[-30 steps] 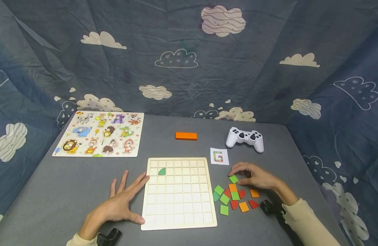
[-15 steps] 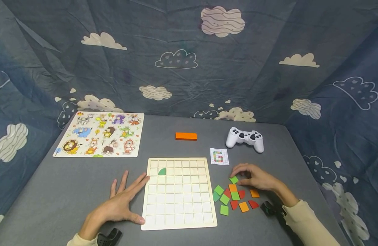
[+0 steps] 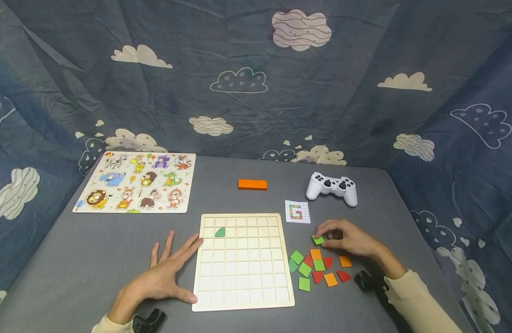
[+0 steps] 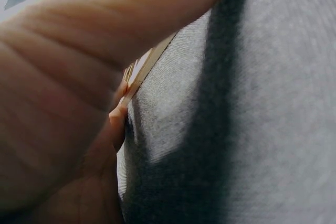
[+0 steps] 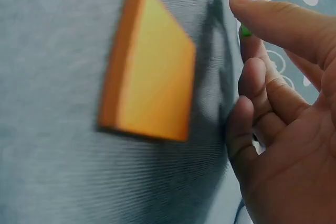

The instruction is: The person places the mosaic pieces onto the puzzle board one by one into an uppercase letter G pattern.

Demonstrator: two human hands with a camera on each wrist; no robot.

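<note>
My right hand (image 3: 347,238) pinches a light green square tile (image 3: 317,240) between thumb and fingers, just beyond the loose pieces right of the board. In the right wrist view the green tile (image 5: 245,31) shows at the fingertips, and an orange square tile (image 5: 152,72) lies large in front. My left hand (image 3: 162,273) has its fingers spread, with thumb and index fingertip at the left edge of a pale wooden grid board (image 3: 243,307). One dark green quarter-round piece (image 3: 220,232) sits in a cell in the board's second row.
Several green, orange and red pieces (image 3: 330,280) lie right of the board. A pattern card (image 3: 289,219) with a coloured G lies above them. Farther back are a white game controller (image 3: 331,185), an orange block (image 3: 252,185) and an animal puzzle board (image 3: 131,182).
The light green tile in my right hand now tilts, its edge showing, and has shifted slightly away from the pile. The left hand stays at the board's edge.
</note>
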